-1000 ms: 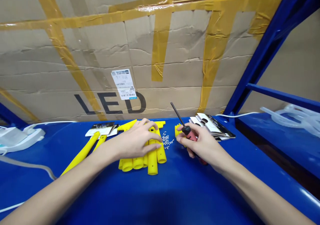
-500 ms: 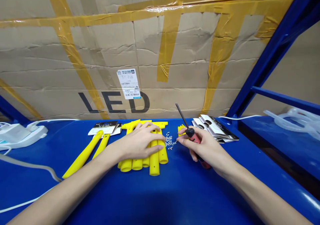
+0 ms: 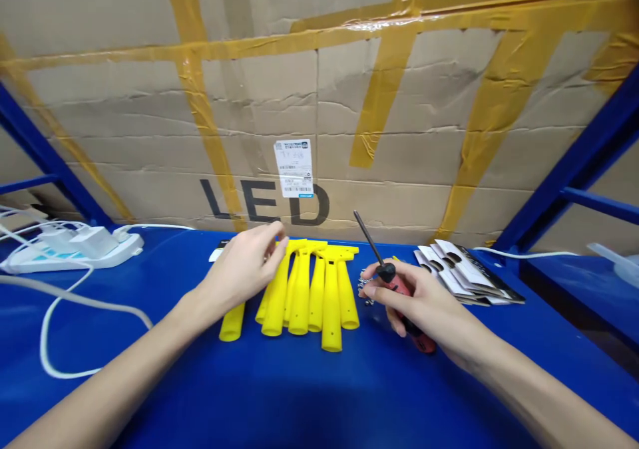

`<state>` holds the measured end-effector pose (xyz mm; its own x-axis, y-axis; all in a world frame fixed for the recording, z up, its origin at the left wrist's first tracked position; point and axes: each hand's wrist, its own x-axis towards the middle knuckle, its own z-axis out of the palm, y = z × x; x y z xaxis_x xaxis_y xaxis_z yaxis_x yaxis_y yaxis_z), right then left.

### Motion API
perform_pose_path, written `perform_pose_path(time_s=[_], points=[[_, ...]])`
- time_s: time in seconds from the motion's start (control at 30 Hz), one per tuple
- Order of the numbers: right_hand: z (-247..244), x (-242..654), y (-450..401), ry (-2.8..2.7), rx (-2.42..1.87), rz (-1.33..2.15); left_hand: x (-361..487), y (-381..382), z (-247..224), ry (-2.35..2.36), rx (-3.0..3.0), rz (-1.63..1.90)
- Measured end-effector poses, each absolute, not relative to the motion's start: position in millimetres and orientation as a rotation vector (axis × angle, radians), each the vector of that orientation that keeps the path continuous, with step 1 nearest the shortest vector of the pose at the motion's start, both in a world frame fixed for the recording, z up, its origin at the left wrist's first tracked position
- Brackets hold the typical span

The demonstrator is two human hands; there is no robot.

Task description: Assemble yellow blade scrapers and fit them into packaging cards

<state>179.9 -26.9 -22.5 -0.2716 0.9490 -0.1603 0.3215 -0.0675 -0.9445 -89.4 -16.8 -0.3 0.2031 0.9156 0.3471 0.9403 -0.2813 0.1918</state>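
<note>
My left hand (image 3: 244, 268) hovers with fingers spread at the left end of a row of yellow plastic handles (image 3: 312, 296), which lie side by side with flared heads away from me. Under that palm, one yellow tube end (image 3: 232, 322) shows, the rest hidden by the hand. My right hand (image 3: 414, 300) grips a screwdriver (image 3: 394, 281) with a red and black handle and a dark shaft pointing up. Small metal screws (image 3: 365, 286) lie by its fingertips, partly hidden.
A stack of printed cards (image 3: 462, 273) lies to the right on the blue metal shelf (image 3: 319, 389). At the left stands a white power strip (image 3: 84, 253) with white cables. A taped cardboard box printed LED (image 3: 264, 203) stands behind.
My left hand has moved left off the yellow tubes, and the long yellow pieces at the left no longer show separately. The view has swung left. The right hand still grips the screwdriver.
</note>
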Motion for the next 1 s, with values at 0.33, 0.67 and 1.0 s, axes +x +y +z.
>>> perform_pose_path(time_s=[0.33,0.67,1.0], points=[[-5.6,95.1,-17.6,-1.733,-1.299,1.367,-146.8,-23.0,-14.7,-2.498,-1.975,0.131],[-3.7,69.3,-15.8,-1.786,-1.314,1.394,-162.3,-18.2,-14.1,-2.556,-2.003,0.191],[-9.9,93.7,-13.9,-1.676,-1.302,1.336,-150.4,-35.8,8.0,-2.339,-1.849,-0.104]])
